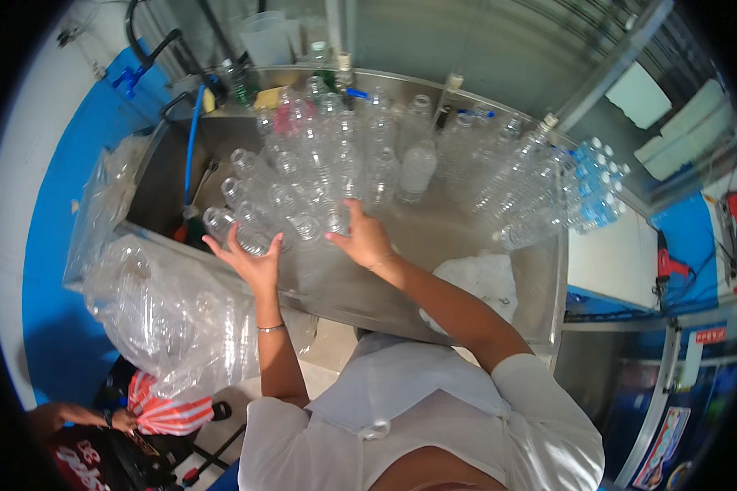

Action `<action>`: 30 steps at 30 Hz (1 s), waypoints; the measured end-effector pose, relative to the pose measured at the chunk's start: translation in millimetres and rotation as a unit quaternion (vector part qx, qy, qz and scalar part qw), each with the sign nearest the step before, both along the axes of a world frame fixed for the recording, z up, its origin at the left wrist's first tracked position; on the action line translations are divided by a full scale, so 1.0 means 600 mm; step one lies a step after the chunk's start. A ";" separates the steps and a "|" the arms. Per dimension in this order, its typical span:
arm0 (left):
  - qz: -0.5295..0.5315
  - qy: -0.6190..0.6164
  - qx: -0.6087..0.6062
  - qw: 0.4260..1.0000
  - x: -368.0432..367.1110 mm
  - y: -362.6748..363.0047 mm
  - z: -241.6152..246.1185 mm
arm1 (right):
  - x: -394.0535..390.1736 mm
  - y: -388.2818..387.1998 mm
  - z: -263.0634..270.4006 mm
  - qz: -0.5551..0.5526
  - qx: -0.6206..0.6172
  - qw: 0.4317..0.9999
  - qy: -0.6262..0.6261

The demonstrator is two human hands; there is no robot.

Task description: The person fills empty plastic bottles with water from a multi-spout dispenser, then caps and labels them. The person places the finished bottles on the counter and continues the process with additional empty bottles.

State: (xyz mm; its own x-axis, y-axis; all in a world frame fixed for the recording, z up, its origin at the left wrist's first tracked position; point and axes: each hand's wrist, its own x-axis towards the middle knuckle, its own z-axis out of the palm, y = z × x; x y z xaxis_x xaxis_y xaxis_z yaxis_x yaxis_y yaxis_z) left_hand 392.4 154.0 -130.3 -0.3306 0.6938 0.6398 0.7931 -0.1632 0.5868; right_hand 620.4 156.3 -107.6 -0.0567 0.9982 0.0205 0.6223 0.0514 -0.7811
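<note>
Several uncapped clear plastic bottles (310,178) are grouped on a stainless-steel sink counter (368,288). My left hand (252,261) has its fingers spread beside the nearest bottle (221,221) at the left front of the group. My right hand (365,236) is at the group's front edge, thumb and index finger apart, close to the base of a bottle (336,222). Neither hand grips a bottle; whether the fingertips touch one is hard to tell. More clear bottles (528,184) lean or lie towards the right end.
A sink basin (166,159) with a blue hose (193,147) lies left. A large clear plastic bag (178,319) hangs at the front left. Capped bottles with blue labels (597,184) stand right, behind a white cloth (482,279). Another person's hand (123,420) holds a striped bag (169,408).
</note>
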 end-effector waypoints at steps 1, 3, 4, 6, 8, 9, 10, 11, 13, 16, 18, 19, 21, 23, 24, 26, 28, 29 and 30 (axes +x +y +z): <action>0.002 0.005 0.004 1.000 0.000 0.007 -0.008 | -0.006 0.007 -0.004 0.004 -0.020 1.000 -0.002; -0.003 -0.012 0.003 1.000 -0.007 0.019 -0.019 | -0.007 0.008 -0.014 0.003 -0.030 1.000 -0.003; -0.003 -0.013 0.005 1.000 -0.014 0.021 -0.020 | -0.001 0.002 -0.019 0.000 -0.018 1.000 -0.002; 0.005 -0.026 -0.016 1.000 -0.024 0.013 -0.015 | 0.014 -0.017 -0.023 -0.005 0.069 0.997 -0.026; 0.000 -0.023 -0.019 1.000 -0.025 -0.017 -0.002 | 0.044 -0.059 -0.020 -0.044 0.042 0.998 0.014; -0.003 -0.048 -0.034 0.998 -0.022 -0.035 0.007 | 0.069 -0.077 -0.015 -0.070 0.004 0.997 0.039; -0.026 -0.025 -0.021 0.999 -0.016 -0.056 0.018 | 0.105 -0.094 -0.006 -0.079 0.011 0.997 0.011; -0.051 -0.023 -0.018 0.998 -0.005 -0.082 0.030 | 0.145 -0.112 0.005 -0.096 -0.009 0.995 -0.013; -0.155 -0.058 -0.003 0.986 0.037 -0.115 0.047 | 0.215 -0.151 0.031 -0.226 -0.038 0.973 0.027; -0.365 -0.107 -0.018 0.925 0.113 -0.143 0.069 | 0.304 -0.242 0.086 -0.198 0.086 0.973 0.082; -0.452 -0.083 -0.076 0.885 0.169 -0.139 0.079 | 0.352 -0.306 0.122 -0.154 0.096 0.979 0.096; -0.484 -0.084 -0.096 0.866 0.201 -0.128 0.082 | 0.376 -0.333 0.136 -0.124 0.109 0.981 0.100; -0.506 -0.003 -0.056 0.860 0.263 -0.101 0.086 | 0.424 -0.375 0.145 -0.165 0.126 0.968 0.140; -0.518 -0.008 -0.056 0.854 0.333 -0.079 0.086 | 0.482 -0.399 0.131 -0.264 0.144 0.945 0.127; -0.523 -0.019 -0.060 0.850 0.366 -0.070 0.084 | 0.514 -0.389 0.107 -0.343 0.150 0.923 0.087; -0.522 -0.063 -0.053 0.849 0.430 -0.050 0.075 | 0.577 -0.358 0.045 -0.457 0.154 0.875 0.050; -0.516 -0.071 -0.047 0.853 0.481 -0.037 0.063 | 0.637 -0.311 -0.021 -0.501 0.148 0.851 0.055; -0.512 -0.054 -0.041 0.857 0.501 -0.032 0.056 | 0.662 -0.286 -0.050 -0.519 0.132 0.842 0.066; -0.507 -0.039 -0.038 0.860 0.519 -0.029 0.049 | 0.683 -0.262 -0.076 -0.507 0.128 0.852 0.038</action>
